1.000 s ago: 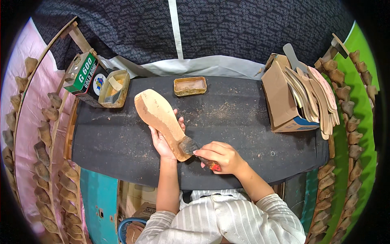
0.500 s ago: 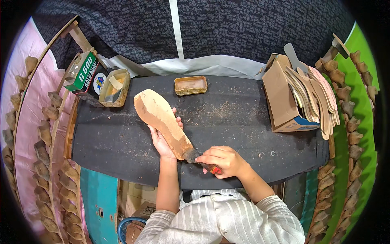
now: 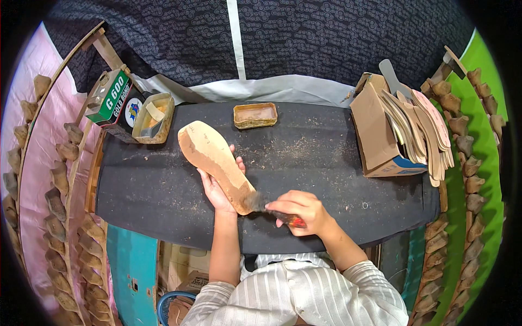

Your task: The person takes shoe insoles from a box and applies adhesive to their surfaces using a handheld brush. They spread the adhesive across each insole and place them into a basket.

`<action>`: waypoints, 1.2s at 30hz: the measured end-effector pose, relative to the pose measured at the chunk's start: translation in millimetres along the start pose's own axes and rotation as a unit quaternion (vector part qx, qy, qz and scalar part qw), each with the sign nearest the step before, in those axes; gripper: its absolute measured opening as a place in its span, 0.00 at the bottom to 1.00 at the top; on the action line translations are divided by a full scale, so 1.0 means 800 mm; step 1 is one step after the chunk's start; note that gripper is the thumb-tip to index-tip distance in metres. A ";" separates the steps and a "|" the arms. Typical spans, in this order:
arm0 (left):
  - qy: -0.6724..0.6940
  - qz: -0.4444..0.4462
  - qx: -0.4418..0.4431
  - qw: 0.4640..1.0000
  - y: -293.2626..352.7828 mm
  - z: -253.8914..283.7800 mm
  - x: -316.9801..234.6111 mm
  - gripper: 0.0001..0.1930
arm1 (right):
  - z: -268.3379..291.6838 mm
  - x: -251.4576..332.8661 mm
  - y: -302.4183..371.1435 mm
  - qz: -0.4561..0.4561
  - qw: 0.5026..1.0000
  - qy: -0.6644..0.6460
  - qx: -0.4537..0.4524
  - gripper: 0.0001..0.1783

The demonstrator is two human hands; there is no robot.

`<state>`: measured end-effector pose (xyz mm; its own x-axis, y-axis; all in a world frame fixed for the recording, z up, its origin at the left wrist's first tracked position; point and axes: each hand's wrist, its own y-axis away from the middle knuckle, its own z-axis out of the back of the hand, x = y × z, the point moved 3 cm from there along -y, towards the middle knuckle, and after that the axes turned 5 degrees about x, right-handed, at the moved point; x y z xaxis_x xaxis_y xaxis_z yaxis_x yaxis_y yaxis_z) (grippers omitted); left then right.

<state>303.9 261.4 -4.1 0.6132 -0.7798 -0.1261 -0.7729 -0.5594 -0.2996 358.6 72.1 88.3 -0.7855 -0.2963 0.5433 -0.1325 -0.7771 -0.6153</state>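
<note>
A tan, sole-shaped insole (image 3: 205,142) is tilted above the dark table, its broad end up and to the left. My left hand (image 3: 218,196) grips it from beneath, with fingertips showing past its right edge. A darker, wet-looking band runs along one side of its face. My right hand (image 3: 305,213) is closed round a brush (image 3: 297,221) with a dark, red-marked handle. Blurred by motion, the dark bristles are at the narrow lower end of the insole.
Far left stand a green can (image 3: 106,86) and a cut-open container (image 3: 169,120) with a spatula inside. A small shallow tray (image 3: 255,124) sits at the back. At right, a cardboard box (image 3: 375,144) holds several sole-shaped pieces (image 3: 429,130). Racks of shoe lasts (image 3: 55,201) flank the table.
My right hand and the brush have moved slightly up, the bristles still at the narrow end. The insole in my left hand has barely shifted.
</note>
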 end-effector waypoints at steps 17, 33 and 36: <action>0.031 0.048 0.025 0.998 -0.001 -0.009 0.009 0.34 | 0.003 -0.007 0.001 -0.016 0.999 0.047 -0.013 0.21; 0.046 0.043 0.025 0.998 0.000 -0.002 0.006 0.33 | 0.001 -0.013 0.013 -0.033 0.999 -0.013 0.022 0.24; 0.043 0.040 0.027 0.998 0.000 -0.002 0.004 0.33 | -0.002 -0.010 0.010 -0.027 1.000 0.000 0.004 0.26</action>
<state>305.8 258.5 -3.0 0.5320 -0.8437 -0.0716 -0.8077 -0.4802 -0.3421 363.3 69.5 78.3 -0.7768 -0.2542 0.5762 -0.1701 -0.7963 -0.5806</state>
